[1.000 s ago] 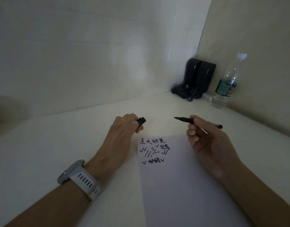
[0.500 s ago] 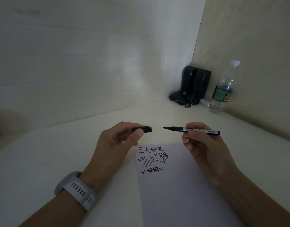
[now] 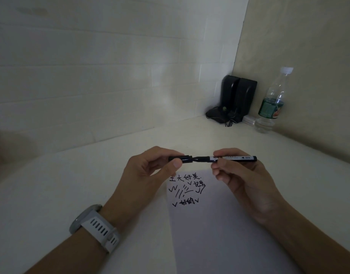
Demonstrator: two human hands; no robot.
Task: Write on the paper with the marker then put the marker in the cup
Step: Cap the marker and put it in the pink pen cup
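Both hands now together, left hand [image 3: 148, 171] gripping cap [image 3: 179, 158], meeting right hand's [image 3: 241, 178] marker [image 3: 232, 158] tip

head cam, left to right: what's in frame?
watch → left hand → cap → marker → right hand → bottle. Paper and speakers overlap others in the order, so left out.

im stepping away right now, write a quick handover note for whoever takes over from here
Left hand: pinching the cap.
Right hand: holding the marker level above the paper; the tip is just entering the cap, not pushed home.
Done: the top of the paper carries writing.
Left: seat the cap, then put the marker in the cup. No cup is in view, so find it first.
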